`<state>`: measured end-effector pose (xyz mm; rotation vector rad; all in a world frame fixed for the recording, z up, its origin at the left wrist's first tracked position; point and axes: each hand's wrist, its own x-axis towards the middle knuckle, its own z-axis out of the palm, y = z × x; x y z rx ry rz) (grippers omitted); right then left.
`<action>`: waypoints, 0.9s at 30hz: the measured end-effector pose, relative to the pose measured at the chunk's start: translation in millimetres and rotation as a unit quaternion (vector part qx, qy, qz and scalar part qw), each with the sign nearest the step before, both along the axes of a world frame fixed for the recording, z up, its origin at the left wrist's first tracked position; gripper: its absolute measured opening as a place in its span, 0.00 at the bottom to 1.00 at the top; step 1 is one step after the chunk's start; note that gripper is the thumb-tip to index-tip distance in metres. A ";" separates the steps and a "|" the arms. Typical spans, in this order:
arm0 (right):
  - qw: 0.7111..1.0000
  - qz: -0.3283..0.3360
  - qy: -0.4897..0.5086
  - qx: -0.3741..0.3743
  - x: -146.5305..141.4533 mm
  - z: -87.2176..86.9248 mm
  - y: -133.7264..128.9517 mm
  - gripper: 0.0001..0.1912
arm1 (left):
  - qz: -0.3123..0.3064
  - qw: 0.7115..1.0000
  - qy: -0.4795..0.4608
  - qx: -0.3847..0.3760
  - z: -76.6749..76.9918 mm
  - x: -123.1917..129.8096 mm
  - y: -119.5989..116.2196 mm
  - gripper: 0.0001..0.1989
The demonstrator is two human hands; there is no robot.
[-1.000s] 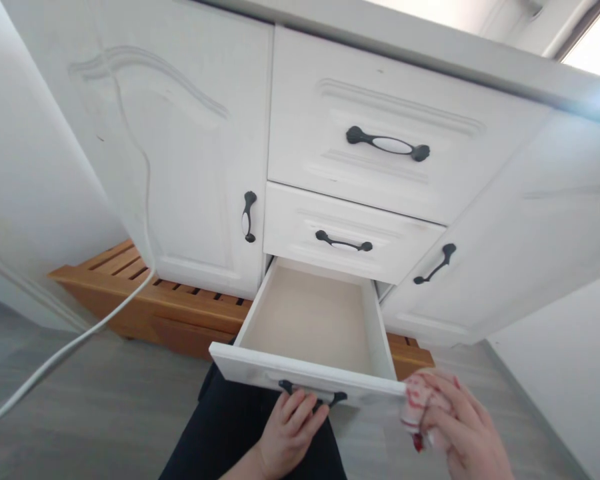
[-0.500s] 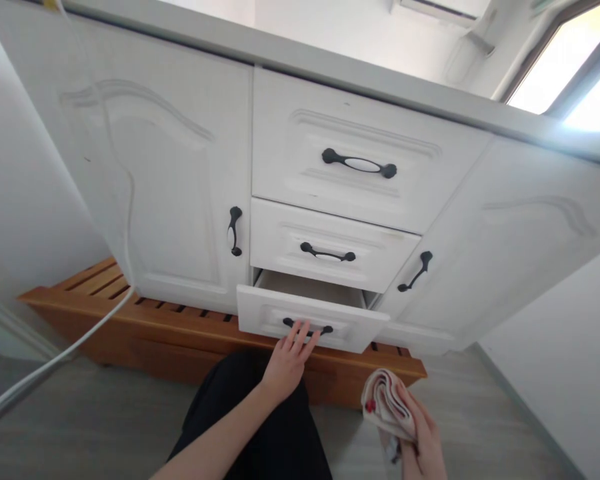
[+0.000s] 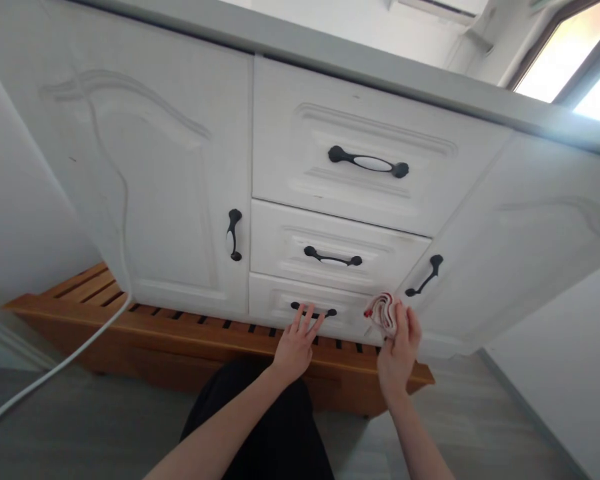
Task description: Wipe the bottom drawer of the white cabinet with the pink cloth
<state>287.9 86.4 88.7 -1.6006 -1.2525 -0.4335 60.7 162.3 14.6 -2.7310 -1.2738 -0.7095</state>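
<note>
**White drawer front under two hands**

White cord (image 3: 55,363) hangs down the cabinet door (image 3: 145,200) and trails over the floor, well to the left of the left hand (image 3: 295,347). Behind it a slatted wooden platform (image 3: 180,330) runs under the cabinet. That left grip is spread apart, fingers (image 3: 307,319) flat against the bottom drawer (image 3: 280,303) and touching its dark handle (image 3: 313,311), with the drawer front flush with the cabinet. Above the fingertips sit the middle drawer (image 3: 330,247) and top drawer (image 3: 360,147). Just right of the handle, the right hand (image 3: 397,350) is clamped on a folded red-and-white cloth (image 3: 383,312), held against the drawer's right corner.
</note>
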 end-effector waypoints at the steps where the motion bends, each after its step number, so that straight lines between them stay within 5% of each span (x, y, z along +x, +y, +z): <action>1: 0.999 -0.002 -0.052 0.001 7.9 -8.7 17.2 0.34 | 0.004 1.000 -0.023 -0.008 -7.0 -7.1 -11.8 0.46; 3: 0.989 -0.011 -0.144 0.005 20.7 -28.6 44.3 0.33 | 0.021 0.998 -0.055 -0.023 -36.8 -23.7 -42.0 0.43; 6: 0.981 -0.046 -0.187 0.013 23.3 -51.6 62.0 0.32 | 0.092 0.983 -0.138 -0.083 -105.5 -44.6 -90.4 0.35; 8: 0.983 -0.069 -0.169 0.012 13.1 -57.4 64.1 0.33 | 0.213 0.938 -0.238 -0.132 -145.1 -49.8 -112.3 0.30; 10: 0.986 -0.087 -0.142 0.016 -3.8 -57.6 66.0 0.33 | 0.234 0.911 -0.294 -0.170 -166.7 -47.6 -120.5 0.28; 20: 0.967 0.022 -0.251 -0.019 -142.4 -50.4 107.1 0.31 | 0.209 0.876 -0.368 -0.231 -162.9 -40.0 -110.2 0.25; 27: 0.919 0.170 -0.355 0.011 -226.6 -13.4 155.8 0.29 | 0.211 0.865 -0.380 -0.249 -157.3 -50.1 -112.5 0.26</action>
